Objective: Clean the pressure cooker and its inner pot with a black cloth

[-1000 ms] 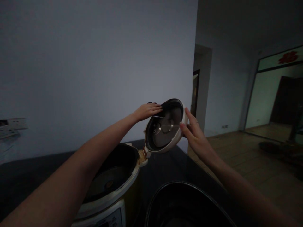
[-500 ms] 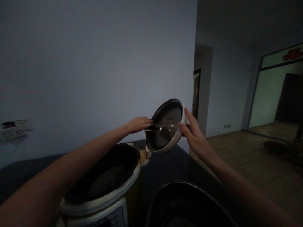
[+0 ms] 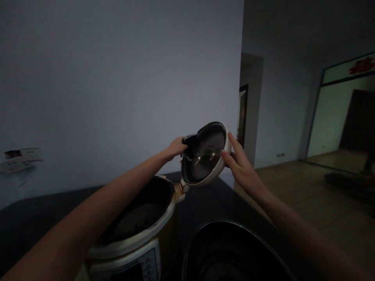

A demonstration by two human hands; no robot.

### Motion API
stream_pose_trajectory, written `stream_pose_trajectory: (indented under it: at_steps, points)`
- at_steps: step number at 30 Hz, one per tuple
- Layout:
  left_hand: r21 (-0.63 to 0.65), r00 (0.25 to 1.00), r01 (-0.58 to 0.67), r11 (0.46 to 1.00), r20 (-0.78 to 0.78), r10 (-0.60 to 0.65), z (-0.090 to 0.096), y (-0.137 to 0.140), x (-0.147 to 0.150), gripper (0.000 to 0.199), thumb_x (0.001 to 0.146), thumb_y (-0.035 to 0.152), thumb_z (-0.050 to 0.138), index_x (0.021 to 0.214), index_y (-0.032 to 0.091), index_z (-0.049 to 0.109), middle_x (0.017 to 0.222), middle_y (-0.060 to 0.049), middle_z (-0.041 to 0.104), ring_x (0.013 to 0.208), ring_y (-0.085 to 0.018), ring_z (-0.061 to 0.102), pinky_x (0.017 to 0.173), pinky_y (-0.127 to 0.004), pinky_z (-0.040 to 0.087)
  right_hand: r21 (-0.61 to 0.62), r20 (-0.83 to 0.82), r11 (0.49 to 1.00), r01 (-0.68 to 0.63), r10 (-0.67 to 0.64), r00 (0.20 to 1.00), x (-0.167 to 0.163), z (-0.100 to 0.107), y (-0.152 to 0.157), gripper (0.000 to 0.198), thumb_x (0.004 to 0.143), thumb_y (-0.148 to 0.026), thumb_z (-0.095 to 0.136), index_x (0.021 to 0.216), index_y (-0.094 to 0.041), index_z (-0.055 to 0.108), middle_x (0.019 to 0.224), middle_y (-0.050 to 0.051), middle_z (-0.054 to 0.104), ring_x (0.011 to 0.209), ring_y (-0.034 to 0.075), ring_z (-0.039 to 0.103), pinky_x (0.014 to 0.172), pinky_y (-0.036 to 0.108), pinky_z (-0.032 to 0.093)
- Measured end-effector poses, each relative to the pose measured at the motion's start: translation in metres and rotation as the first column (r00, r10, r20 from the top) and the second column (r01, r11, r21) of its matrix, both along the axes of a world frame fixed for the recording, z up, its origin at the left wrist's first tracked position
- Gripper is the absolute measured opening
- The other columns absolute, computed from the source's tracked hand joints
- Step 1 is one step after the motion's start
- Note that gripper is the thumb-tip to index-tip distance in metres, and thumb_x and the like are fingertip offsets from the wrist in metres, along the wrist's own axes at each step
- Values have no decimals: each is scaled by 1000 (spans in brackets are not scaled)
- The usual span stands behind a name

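A pressure cooker (image 3: 136, 240) with a white rim stands at the lower left, its round lid (image 3: 215, 142) swung up on the hinge to the right. The lid's grey metal underside faces me. My right hand (image 3: 241, 168) grips the lid's pale outer edge, thumb on the near side and fingers behind. At the lid's left part, my left hand (image 3: 177, 146) is closed on a dark cloth (image 3: 191, 145) that touches the underside. Most of the left fingers are hidden by the cloth. Under my left forearm, the cooker's dark inside shows partly.
A large black pot (image 3: 231, 242) stands right of the cooker on the dark tabletop (image 3: 202, 207). Behind rises a pale wall (image 3: 123, 78) with sockets (image 3: 22, 160) at the left. Tiled floor (image 3: 281, 179) and a glass partition (image 3: 342, 117) lie off to the right.
My left hand has turned from flat fingers over the lid to a closed grasp, and the cloth has shifted up with it. My right hand keeps its hold on the lid.
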State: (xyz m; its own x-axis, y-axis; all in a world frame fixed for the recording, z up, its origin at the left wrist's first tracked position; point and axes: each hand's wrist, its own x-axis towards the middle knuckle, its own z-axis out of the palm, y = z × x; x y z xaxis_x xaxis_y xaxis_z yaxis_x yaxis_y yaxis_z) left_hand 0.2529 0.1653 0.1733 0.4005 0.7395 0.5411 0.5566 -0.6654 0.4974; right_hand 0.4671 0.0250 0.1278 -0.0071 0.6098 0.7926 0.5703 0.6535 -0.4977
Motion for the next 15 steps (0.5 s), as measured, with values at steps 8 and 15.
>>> stream_pose_trajectory:
  at_steps: [8,15]
  points:
    - [128,977,-100,987,202,73,21,-7,69,37,82,5,44,109,10,70,111,-14,73,106,-24,66,92,-34,49,-54,-66,998,-42,38,997,-3,3,-5,66,93,-58,43,152,-44,19,163,-1,14,147,34,23,105,59,46]
    - [325,991,64,944,95,-99,8,-42,88,48,90,5,42,136,10,53,141,-12,56,131,-19,52,113,-31,34,-54,-102,997,-56,51,993,-5,4,-4,67,91,-59,45,152,-44,20,162,0,16,143,35,31,103,60,47]
